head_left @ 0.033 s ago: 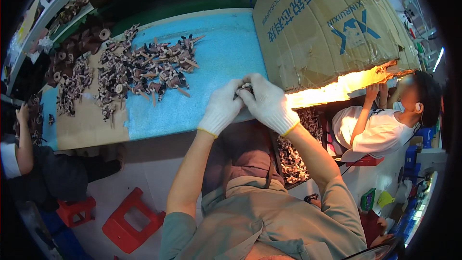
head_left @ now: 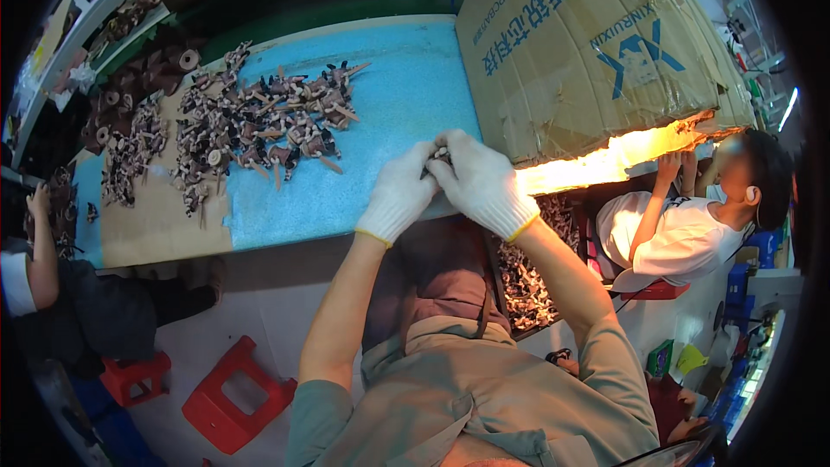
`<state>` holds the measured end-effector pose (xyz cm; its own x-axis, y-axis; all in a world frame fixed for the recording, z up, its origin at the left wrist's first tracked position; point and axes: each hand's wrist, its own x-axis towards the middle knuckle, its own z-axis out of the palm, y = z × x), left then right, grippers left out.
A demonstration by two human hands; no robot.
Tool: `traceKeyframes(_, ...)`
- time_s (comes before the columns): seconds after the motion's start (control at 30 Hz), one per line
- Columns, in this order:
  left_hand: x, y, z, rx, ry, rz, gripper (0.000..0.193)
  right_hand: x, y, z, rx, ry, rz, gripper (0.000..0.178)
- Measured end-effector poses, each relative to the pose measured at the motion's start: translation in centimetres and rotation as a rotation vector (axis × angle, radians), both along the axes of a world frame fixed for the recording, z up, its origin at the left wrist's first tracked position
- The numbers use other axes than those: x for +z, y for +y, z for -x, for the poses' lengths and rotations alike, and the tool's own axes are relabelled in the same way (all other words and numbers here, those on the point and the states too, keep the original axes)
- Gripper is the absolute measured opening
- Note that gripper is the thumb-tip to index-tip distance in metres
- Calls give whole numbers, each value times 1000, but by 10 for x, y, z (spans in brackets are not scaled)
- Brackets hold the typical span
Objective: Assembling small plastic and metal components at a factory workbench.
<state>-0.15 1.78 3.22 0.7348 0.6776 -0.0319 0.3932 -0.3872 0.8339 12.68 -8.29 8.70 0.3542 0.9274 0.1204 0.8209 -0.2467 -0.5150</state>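
Head view: one small dark-and-pale piece [head_left: 443,156] is enclosed between the fingertips of two hands, each covered by a white knitted glove with a yellow cuff edge, above the near edge of a long blue-topped desk [head_left: 406,78]. By the right hand [head_left: 486,180], the grip is closed on the piece, which is framed by thumb and forefinger. The left hand [head_left: 399,192] is brought against it from the other side; whether its own grip is clamped cannot be told, as its fingertips are covered. Only a sliver of the piece is left exposed, so its shape cannot be made out. On the desk, single outlines are blurred together in a heap of small brown-and-black figures [head_left: 298,134]. A dark-clothed person [head_left: 121,311] is partly cut off at the left rim.
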Motion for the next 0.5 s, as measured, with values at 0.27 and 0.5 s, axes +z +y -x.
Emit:
traceKeyframes(0.27, -9, -11, 21, 308, -577, 375, 49, 15, 33, 5, 169, -381, 350, 28)
traceKeyframes(0.5, -3, -12, -19, 194, -804, 540, 42, -7, 35, 7, 247, -528, 171, 17)
